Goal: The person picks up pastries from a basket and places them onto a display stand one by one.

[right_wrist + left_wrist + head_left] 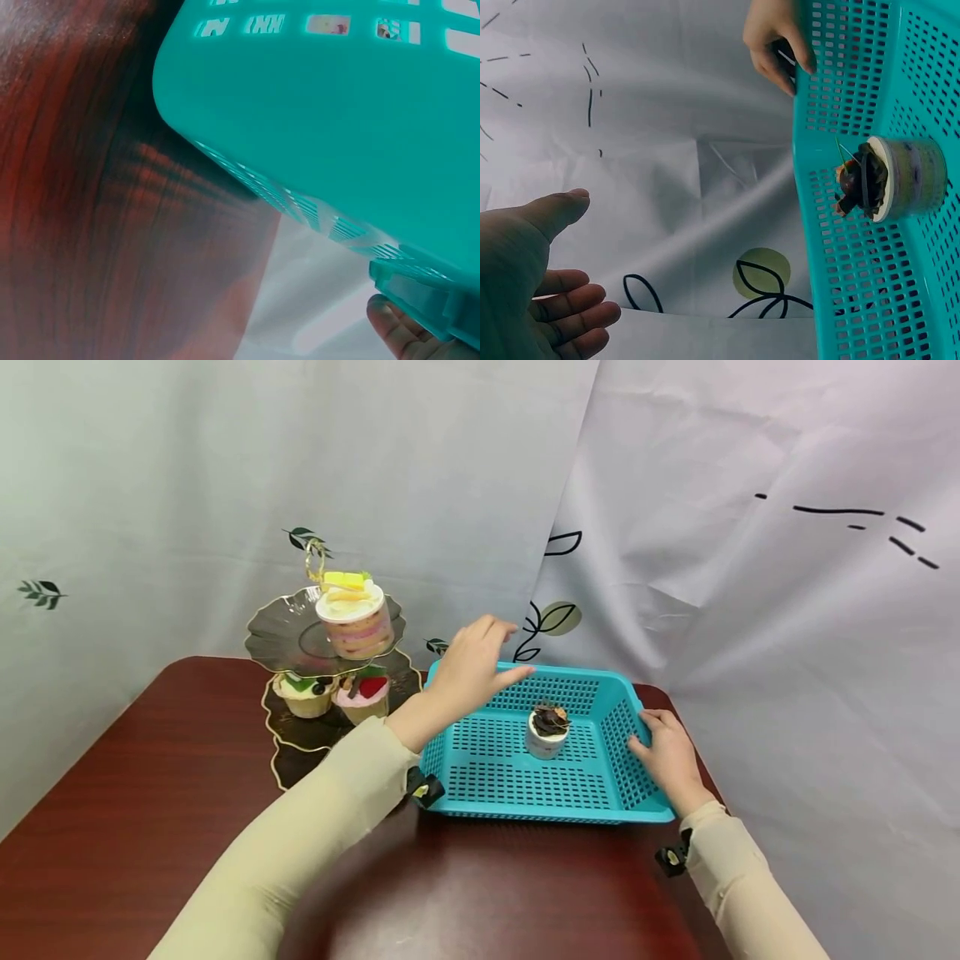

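Observation:
My left hand point(470, 670) hovers over the left back part of a turquoise plastic basket point(495, 810), thumb and fingers apart and holding nothing. In the left wrist view the same hand point(551, 277) shows an empty palm side. At the basket's right end, my right hand point(667, 756) grips the rim, with the thumb on the inner side. Inside the basket, a small dessert cup with dark chocolate topping point(547, 732) stands upright. The right wrist view shows the basket's outer wall point(315, 112) and part of the right hand point(405, 330) at its rim.
Left of the basket stands a tiered stand point(288, 635) with gold-edged dark plates. A layered dessert cup with yellow topping point(356, 618) is on its top plate; a cream tart point(303, 696) and a pink one point(362, 697) sit below. A pale curtain point(450, 460) hangs behind the table point(150, 777).

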`<state>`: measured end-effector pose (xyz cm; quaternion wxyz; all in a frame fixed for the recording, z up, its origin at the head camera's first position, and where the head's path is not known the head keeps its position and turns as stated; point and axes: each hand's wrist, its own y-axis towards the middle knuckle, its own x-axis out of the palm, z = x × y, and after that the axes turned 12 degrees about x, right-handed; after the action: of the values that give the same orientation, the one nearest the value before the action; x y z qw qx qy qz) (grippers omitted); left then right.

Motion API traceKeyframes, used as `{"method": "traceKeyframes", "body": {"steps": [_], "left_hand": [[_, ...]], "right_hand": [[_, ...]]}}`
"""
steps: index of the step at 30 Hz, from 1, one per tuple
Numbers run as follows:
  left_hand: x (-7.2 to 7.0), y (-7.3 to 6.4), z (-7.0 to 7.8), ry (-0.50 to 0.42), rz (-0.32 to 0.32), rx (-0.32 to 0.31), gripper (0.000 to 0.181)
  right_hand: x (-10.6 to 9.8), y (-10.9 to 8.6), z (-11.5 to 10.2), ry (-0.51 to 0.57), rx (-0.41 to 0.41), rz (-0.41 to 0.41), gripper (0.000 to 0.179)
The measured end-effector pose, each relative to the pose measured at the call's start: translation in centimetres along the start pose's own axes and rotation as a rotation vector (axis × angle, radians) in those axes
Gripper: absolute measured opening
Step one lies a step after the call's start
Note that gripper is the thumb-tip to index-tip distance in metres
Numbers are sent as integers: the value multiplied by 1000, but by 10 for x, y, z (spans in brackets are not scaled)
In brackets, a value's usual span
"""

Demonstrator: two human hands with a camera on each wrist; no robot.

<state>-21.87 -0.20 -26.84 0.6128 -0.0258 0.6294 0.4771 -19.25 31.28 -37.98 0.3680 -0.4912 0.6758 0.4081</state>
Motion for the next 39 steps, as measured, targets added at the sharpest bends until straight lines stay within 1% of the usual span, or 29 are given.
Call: {"method": "traceKeyframes", "body": {"steps": [3, 6, 8, 13, 17, 20, 23, 28, 31, 34, 39], "left_hand": [[5, 9, -1, -9, -33, -4, 56], [12, 18, -2, -2, -55, 8, 56], [16, 24, -3, 2, -60, 22, 56], [26, 34, -6, -23, -54, 49, 54], [37, 40, -9, -48, -73, 43, 51], [46, 41, -13, -89, -110, 12, 52], [55, 40, -18, -150, -135, -25, 53], [69, 38, -28, -285, -135, -79, 56], [78, 37, -34, -363, -151, -107, 61], [86, 36, -39, -402, -191, -133, 65], [98, 34, -43, -429, -262, -158, 71]], "right_hand": [[-1, 1, 2, 0, 3, 9, 51], [-2, 1, 3, 1, 7, 18, 51], [-3, 2, 4, -3, 11, 19, 51], [-4, 2, 3, -10, 20, 7, 51], [-1, 2, 4, -10, 24, 6, 52], [2, 2, 3, -5, 23, 7, 52], [3, 2, 2, -2, 14, 11, 52], [3, 2, 0, 3, 3, 18, 52], [3, 2, 0, 0, 8, 20, 52], [3, 3, 0, -2, 14, 17, 52], [4, 3, 1, 2, 17, 13, 52]]}}
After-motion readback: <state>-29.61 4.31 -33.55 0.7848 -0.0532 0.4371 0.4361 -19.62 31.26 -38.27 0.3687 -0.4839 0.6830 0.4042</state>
